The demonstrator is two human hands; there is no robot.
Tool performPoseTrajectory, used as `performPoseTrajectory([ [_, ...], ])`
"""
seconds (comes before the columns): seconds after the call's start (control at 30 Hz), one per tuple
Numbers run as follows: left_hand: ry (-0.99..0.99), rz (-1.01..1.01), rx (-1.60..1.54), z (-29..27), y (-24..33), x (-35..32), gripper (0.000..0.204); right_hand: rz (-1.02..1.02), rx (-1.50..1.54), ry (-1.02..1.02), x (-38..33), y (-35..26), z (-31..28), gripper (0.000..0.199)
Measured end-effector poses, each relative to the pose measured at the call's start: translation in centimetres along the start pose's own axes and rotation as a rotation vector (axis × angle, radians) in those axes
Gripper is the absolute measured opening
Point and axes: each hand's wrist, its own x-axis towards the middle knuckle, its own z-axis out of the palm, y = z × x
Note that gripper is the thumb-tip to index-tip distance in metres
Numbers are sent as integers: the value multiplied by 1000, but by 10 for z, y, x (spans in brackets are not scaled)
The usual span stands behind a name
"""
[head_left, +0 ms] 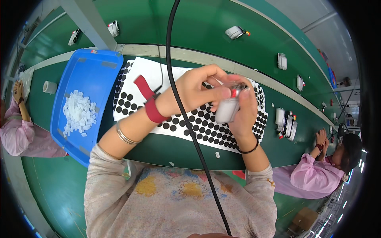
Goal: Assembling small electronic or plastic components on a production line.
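Observation:
Both my hands meet above the bench, around a small translucent white plastic unit (227, 112) with a red-and-white part at its upper end. My right hand (247, 113) is wrapped round its right side. From the other side my left hand (198, 88) closes on its upper end, thumb and fingers bent near the red part. Some motion blur and my fingers hide the details there. Beneath my hands lie white sheets (147, 68) bearing rows of round black stickers (173, 127). A dark red wrist strap (154, 111) with a cord circles my left wrist.
To the left, a blue tray (113, 59) holds a pile of small white pieces (79, 113). A tape roll (49, 87) stands beyond it. More units (285, 123) lie right. A black cable (186, 119) hangs in front. Co-workers (317, 174) sit on both sides.

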Motion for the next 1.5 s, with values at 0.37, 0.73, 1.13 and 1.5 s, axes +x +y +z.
performPoseTrajectory([
  [0.37, -68, 197, 174, -18, 14, 10, 19, 116, 12, -30, 5, -17, 19, 53],
  [0.73, 39, 94, 195, -41, 2, 67, 27, 136, -72, 23, 72, 5, -15, 53],
  [1.13, 525, -326, 852, -195, -30, 138, 29, -299, -1682, 388, 209, 80, -207, 36],
  [1.5, 108, 284, 1109, -93, -5, 50, 7, -368, -1312, 235, 194, 53, -151, 20],
])
